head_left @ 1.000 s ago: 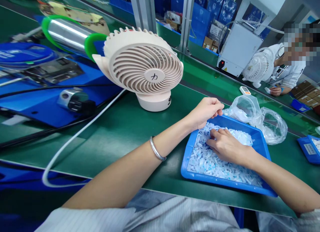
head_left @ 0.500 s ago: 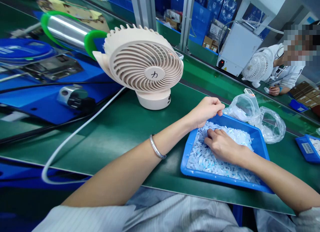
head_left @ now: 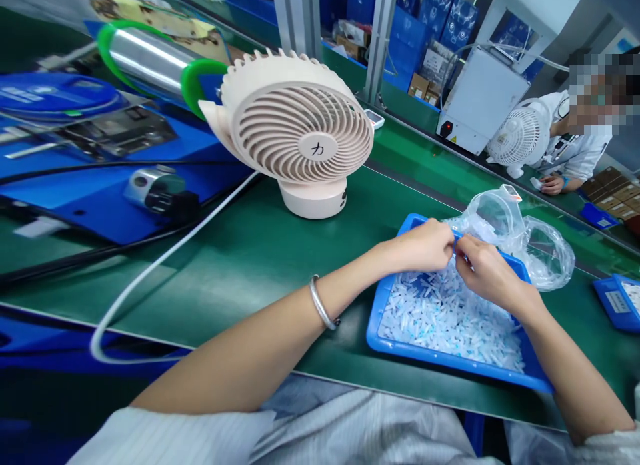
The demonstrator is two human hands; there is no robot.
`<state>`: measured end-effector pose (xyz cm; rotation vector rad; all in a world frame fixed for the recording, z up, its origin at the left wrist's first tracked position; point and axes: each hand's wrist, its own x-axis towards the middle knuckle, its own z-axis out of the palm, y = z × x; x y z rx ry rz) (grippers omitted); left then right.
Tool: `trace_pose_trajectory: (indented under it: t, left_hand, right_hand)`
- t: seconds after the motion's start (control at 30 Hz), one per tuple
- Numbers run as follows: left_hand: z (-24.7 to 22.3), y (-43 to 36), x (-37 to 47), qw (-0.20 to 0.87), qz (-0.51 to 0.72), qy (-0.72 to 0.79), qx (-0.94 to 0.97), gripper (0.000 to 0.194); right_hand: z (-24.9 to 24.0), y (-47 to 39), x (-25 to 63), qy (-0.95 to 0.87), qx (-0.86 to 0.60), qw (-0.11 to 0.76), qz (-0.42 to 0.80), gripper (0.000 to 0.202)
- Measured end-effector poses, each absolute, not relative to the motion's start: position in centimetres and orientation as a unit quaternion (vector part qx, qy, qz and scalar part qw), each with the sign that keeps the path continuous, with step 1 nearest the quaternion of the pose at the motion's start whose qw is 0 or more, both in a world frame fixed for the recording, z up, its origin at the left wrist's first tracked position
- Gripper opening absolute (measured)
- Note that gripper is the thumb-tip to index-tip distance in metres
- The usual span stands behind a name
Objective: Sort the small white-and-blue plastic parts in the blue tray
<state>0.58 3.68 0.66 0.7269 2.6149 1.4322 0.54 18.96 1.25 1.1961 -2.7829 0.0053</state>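
Note:
A blue plastic tray [head_left: 400,355] sits on the green tabletop, holding a heap of small white and pale-blue strips [head_left: 445,318]. Above its far part, my left hand [head_left: 431,245] is closed in a pinch, with a silver bangle on the wrist. My right hand [head_left: 487,268], fingers also pinched, meets it from the right, so the fingertips are close together. Whatever lies between the fingers is too small to make out. Just behind the tray, clear plastic bags [head_left: 543,255] lie crumpled on the table.
A cream fan [head_left: 315,145] stands left of the tray, its white cable [head_left: 150,271] curving over the table. Blue machinery with a silver roller [head_left: 145,58] is at far left. Another blue bin [head_left: 620,301] is at right. Across the bench, a person [head_left: 575,145] sits by a white fan [head_left: 517,141].
My right hand has lifted out of the strips and moved up to my left hand. The left hand has come slightly right and lower. The view has shifted a little.

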Motion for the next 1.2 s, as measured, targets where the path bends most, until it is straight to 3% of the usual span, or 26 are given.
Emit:
trace_pose_trajectory:
  t: [0.17, 0.4, 0.5, 0.63, 0.8, 1.03, 1.2]
  left_hand:
    - [0.4, 4.0, 1.8, 0.105, 0.282, 0.915, 0.270, 0.019]
    - [0.4, 4.0, 1.8, 0.133, 0.217, 0.929, 0.267, 0.017]
    - [0.1, 3.9, 1.6, 0.100, 0.247, 0.920, 0.287, 0.016]
    - [-0.1, 3.7, 1.0, 0.050, 0.278, 0.905, 0.318, 0.021]
    - [0.7, 3.5, 0.5, -0.021, 0.422, 0.874, 0.242, 0.018]
    - [0.9, 3.3, 0.6, 0.017, 0.651, 0.745, 0.140, 0.009]
    - [1.1, 3.2, 0.7, 0.082, 0.734, 0.662, 0.125, 0.010]
  right_hand:
    - [1.2, 19.1, 0.6, -0.924, 0.381, 0.023, -0.011, 0.025]
    - [0.9, 18.8, 0.2, -0.927, 0.374, -0.006, 0.017, 0.021]
    - [1.0, 18.9, -0.1, -0.918, 0.385, 0.020, 0.094, 0.019]
    - [1.2, 19.3, -0.3, -0.899, 0.376, 0.117, 0.191, 0.014]
    - [1.6, 19.7, 0.2, -0.888, 0.319, 0.196, 0.267, 0.010]
    - [1.7, 19.0, 1.3, -0.870, 0.306, 0.239, 0.303, 0.008]
    - [1.7, 18.6, 1.7, -0.858, 0.319, 0.241, 0.322, 0.008]
